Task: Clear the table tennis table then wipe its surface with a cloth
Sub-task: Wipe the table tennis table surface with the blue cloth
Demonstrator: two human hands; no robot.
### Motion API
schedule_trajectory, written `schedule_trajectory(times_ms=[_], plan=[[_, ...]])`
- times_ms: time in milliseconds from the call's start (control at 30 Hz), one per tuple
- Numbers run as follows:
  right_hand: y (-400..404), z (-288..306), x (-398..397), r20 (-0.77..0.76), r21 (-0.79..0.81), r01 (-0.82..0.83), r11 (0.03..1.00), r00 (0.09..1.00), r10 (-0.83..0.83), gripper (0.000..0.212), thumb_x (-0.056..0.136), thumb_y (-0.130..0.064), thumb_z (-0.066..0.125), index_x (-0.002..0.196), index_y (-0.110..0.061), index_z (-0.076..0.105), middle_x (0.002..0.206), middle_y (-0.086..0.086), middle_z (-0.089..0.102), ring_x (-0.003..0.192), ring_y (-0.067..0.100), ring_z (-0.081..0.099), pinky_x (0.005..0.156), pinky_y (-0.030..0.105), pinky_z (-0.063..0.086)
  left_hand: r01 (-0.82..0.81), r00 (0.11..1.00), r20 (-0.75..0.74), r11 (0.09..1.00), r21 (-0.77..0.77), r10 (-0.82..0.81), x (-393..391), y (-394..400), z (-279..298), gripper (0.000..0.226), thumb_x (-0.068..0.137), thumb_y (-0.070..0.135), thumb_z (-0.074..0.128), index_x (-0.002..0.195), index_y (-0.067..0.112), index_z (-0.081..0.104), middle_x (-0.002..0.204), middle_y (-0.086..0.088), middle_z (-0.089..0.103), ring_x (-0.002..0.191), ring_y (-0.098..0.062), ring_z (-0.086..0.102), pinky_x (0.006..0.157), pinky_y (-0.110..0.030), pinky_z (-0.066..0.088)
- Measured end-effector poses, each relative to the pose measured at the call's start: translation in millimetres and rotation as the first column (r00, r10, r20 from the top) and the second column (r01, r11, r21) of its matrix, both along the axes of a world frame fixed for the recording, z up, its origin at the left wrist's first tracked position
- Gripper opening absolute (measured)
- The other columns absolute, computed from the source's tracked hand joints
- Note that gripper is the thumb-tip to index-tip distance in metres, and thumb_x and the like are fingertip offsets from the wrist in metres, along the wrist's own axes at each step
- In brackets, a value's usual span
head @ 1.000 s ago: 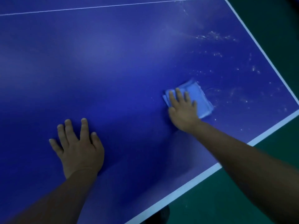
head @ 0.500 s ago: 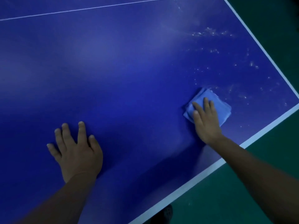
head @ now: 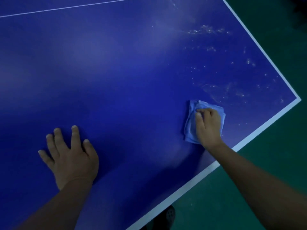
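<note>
A dark blue table tennis table (head: 126, 67) with white edge lines fills the view. A folded light blue cloth (head: 191, 123) lies on it near the right corner. My right hand (head: 208, 125) lies on top of the cloth, its fingers curled into the bunched fabric. My left hand (head: 69, 156) rests flat on the bare surface at the lower left, fingers spread. Whitish smears and specks (head: 224, 90) mark the table beyond the cloth, toward the corner.
The table's near edge (head: 207, 170) runs diagonally from bottom centre up to the right corner (head: 299, 99). Green floor (head: 249, 188) lies past it. A dark shoe (head: 167, 216) shows under the edge at the bottom. A white centre line (head: 66, 8) crosses the top.
My right hand slid the cloth rightward toward the table's corner, and its fingers went from flat to curled into the fabric. My left hand stayed in place.
</note>
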State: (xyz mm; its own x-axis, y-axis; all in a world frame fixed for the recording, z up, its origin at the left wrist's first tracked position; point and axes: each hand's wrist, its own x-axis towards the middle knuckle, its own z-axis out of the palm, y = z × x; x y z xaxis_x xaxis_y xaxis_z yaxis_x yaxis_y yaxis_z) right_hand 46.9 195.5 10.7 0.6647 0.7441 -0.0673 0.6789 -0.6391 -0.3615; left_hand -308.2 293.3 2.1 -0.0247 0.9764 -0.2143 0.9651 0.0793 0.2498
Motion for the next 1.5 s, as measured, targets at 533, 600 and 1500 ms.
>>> schedule_trajectory(times_ms=[533, 600, 1500], plan=[[14.0, -14.5, 8.2, 0.200, -0.300, -0.320, 0.899, 0.900, 0.387, 0.056, 0.106, -0.033, 0.031, 0.157, -0.014, 0.021, 0.165, 0.006, 0.015, 0.153, 0.028, 0.012, 0.121, 0.049, 0.008, 0.004, 1.000, -0.009, 0.998, 0.064, -0.004, -3.1, -0.6, -10.4, 0.055, 0.103, 0.041, 0.032, 0.155, 0.027, 0.024, 0.164, -0.010, 0.008, 0.152, -0.025, -0.003, 0.120, -0.053, -0.006], [30.3, -15.1, 5.0, 0.162, -0.288, -0.104, 0.952, 0.974, 0.155, 0.058, 0.105, -0.033, 0.026, 0.159, -0.018, 0.012, 0.167, 0.000, 0.006, 0.153, 0.023, 0.002, 0.121, 0.052, 0.003, 0.005, 1.000, -0.011, 0.998, 0.068, -0.004, -3.0, -0.7, -11.5, 0.055, 0.103, 0.041, 0.032, 0.155, 0.027, 0.024, 0.164, -0.011, 0.008, 0.152, -0.025, -0.003, 0.120, -0.053, -0.007], [-80.0, -25.5, 27.7, 0.141, -0.226, -0.682, 0.696, 0.684, 0.716, 0.058, 0.101, -0.047, 0.032, 0.156, -0.027, 0.027, 0.163, -0.003, 0.021, 0.152, 0.027, 0.015, 0.121, 0.054, 0.007, 0.092, 0.969, 0.202, 0.967, 0.238, -0.142, 90.4, -118.9, 3.7, 0.058, 0.091, 0.034, 0.040, 0.138, 0.000, 0.050, 0.148, -0.025, 0.038, 0.140, -0.042, 0.031, 0.115, -0.063, 0.016]])
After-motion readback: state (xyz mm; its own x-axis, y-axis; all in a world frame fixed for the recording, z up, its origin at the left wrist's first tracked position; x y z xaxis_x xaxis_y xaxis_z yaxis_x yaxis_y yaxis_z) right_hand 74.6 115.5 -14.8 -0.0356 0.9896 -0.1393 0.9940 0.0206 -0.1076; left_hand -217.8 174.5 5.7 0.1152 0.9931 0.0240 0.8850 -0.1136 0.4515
